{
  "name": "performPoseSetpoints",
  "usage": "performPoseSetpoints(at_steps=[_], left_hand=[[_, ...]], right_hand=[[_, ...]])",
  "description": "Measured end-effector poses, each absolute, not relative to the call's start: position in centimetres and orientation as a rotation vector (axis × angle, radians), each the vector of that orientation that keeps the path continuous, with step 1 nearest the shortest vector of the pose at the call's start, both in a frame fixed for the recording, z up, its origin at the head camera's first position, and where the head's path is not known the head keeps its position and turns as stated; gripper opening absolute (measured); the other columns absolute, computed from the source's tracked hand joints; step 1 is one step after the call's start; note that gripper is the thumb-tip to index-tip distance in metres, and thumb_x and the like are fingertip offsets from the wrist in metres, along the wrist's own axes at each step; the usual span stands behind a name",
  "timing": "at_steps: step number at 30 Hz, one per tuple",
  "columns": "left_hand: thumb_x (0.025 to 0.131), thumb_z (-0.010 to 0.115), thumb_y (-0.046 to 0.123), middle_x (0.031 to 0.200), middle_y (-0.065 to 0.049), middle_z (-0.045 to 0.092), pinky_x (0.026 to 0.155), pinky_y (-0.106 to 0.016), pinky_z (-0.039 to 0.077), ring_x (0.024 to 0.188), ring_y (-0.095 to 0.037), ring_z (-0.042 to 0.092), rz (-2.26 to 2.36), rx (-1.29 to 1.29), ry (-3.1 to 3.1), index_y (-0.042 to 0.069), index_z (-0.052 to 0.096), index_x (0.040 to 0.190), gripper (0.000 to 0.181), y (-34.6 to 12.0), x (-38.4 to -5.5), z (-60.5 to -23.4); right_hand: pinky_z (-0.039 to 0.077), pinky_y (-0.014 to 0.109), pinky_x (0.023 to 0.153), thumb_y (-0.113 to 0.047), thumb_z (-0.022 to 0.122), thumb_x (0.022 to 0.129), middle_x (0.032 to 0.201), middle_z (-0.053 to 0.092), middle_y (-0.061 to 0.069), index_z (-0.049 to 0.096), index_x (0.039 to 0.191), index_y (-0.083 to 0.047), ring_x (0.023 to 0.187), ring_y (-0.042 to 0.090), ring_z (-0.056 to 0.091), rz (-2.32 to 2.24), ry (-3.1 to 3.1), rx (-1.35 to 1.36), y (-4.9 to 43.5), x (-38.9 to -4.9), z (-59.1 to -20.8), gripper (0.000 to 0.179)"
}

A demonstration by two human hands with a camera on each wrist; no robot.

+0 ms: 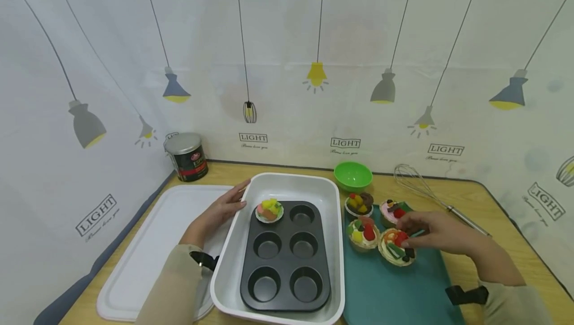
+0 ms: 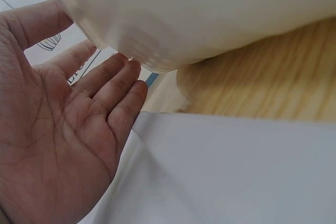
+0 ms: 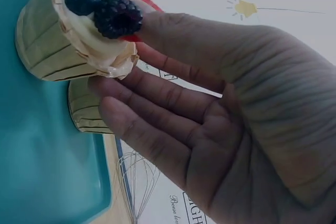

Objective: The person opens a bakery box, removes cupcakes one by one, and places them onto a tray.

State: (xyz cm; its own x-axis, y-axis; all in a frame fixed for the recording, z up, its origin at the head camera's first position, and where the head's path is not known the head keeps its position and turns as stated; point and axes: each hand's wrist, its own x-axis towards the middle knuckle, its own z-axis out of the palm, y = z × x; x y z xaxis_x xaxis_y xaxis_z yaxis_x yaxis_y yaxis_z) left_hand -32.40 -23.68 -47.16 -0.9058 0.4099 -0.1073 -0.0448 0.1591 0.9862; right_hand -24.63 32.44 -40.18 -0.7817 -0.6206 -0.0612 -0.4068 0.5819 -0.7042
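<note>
My left hand [image 1: 222, 210] rests at the upper left edge of a white basin [image 1: 219, 270]. In the left wrist view its fingers [image 2: 121, 95] are nearly straight against the basin's outer wall. A dark muffin tin [image 1: 286, 260] lies inside the basin, with one fruit-topped cupcake [image 1: 269, 211] in its far left cup. On the right, my right hand [image 1: 441, 234] pinches a berry-topped cupcake [image 1: 396, 251] on a teal tray [image 1: 394, 290]. Its thumb [image 3: 173, 30] lies over the topping beside the blackberry, and its other fingers are at the rim. Three more cupcakes [image 1: 362, 235] stand close by.
A white tray [image 1: 139, 250] lies left of the basin, partly under it. At the back are a black can [image 1: 187, 158] with a silver lid and a green bowl [image 1: 353, 175]. A wire whisk [image 1: 430, 193] lies behind my right hand. A printed cloth hangs behind the table.
</note>
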Motion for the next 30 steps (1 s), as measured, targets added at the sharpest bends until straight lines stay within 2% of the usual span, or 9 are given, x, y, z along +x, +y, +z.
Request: performPoseSetpoints(at_steps=[12, 22, 30], left_hand=[[0.099, 0.057, 0.023, 0.164, -0.003, 0.029, 0.120, -0.058, 0.014, 0.150, -0.027, 0.025, 1.806, 0.369, 2.091, 0.036, 0.027, 0.159, 0.068, -23.67, -32.46, -47.21], [0.098, 0.059, 0.027, 0.164, -0.002, 0.027, 0.120, -0.059, 0.011, 0.151, -0.027, 0.023, 1.807, 0.365, 2.084, 0.037, 0.028, 0.159, 0.069, -23.79, -32.53, -47.23], [0.098, 0.058, 0.027, 0.165, 0.000, 0.027, 0.119, -0.061, 0.009, 0.152, -0.026, 0.021, 1.799, 0.350, 2.089, 0.039, 0.028, 0.158, 0.068, -23.75, -32.42, -47.07]], right_hand=[[0.056, 0.029, 0.077, -0.026, 0.064, 0.100, 0.115, 0.070, 0.003, 0.063, 0.127, -0.008, 0.098, 0.013, 0.068, -0.998, 2.518, -0.816, 32.90, -24.77, -40.28, 0.033], [0.056, 0.031, 0.078, -0.024, 0.063, 0.101, 0.117, 0.068, 0.008, 0.062, 0.127, -0.007, 0.100, 0.016, 0.067, -1.038, 2.484, -0.811, 33.13, -24.76, -40.06, 0.032], [0.056, 0.030, 0.077, -0.026, 0.062, 0.101, 0.114, 0.070, 0.004, 0.063, 0.127, -0.010, 0.099, 0.014, 0.067, -0.997, 2.550, -0.822, 32.80, -24.31, -39.46, 0.030]])
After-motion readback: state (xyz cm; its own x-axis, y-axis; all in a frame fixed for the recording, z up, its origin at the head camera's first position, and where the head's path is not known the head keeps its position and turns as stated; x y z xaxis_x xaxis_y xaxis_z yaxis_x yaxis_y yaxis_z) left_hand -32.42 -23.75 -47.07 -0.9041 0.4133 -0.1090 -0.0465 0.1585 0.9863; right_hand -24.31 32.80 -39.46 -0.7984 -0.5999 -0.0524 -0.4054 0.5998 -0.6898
